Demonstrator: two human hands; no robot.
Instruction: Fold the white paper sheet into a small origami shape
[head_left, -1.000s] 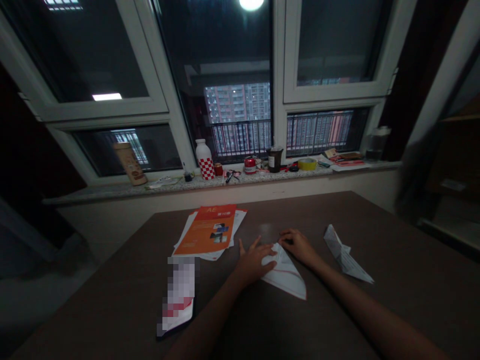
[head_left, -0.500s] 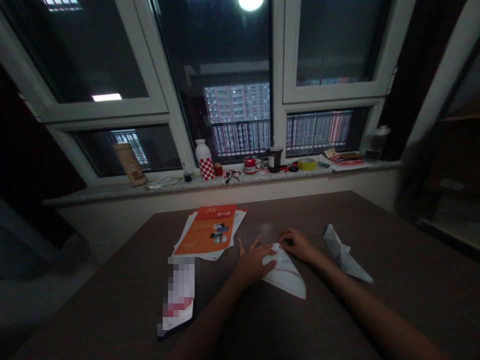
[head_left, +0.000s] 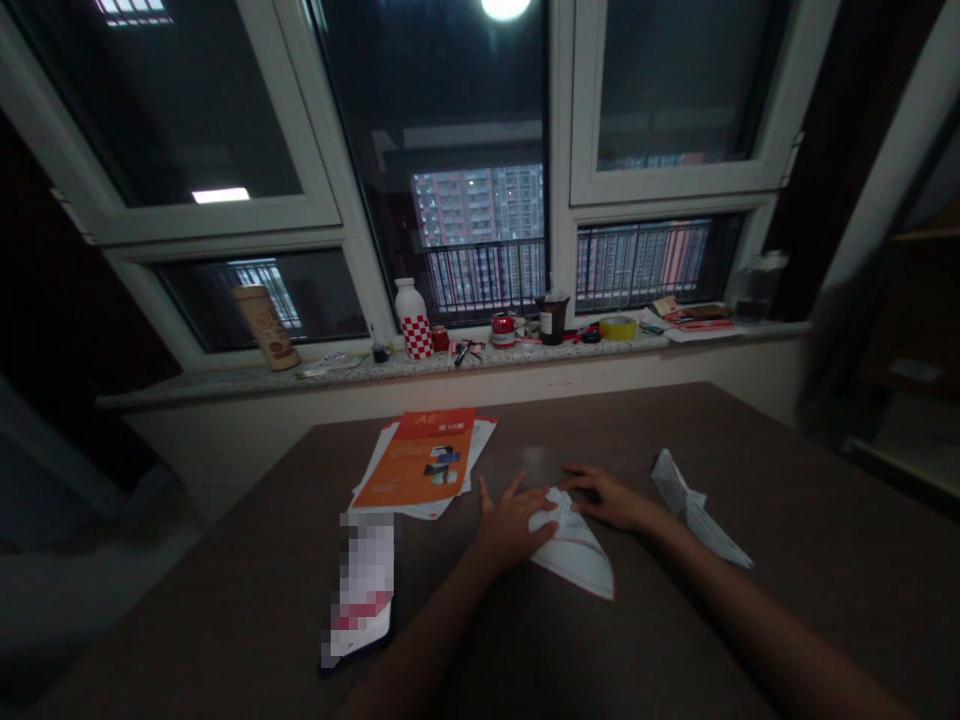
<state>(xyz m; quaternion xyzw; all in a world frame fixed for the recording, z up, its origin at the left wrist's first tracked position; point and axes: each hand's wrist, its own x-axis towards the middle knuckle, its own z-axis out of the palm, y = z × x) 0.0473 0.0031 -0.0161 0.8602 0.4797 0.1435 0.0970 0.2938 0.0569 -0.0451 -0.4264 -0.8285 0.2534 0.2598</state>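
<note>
Both hands are spread flat, gripping nothing: left hand (head_left: 512, 523) and right hand (head_left: 611, 497) press the far end of the paper (head_left: 577, 550), already folded to a point on the worktop (head_left: 600, 425), another folded sheet (head_left: 694, 508) right of it.

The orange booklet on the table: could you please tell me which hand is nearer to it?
Left. The left hand rests on the folded paper just right of the orange booklet; the right hand lies farther right, across that paper.

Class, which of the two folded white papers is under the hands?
The red-edged paper under the left hand and right hand; the other paper lies untouched further right.
</note>
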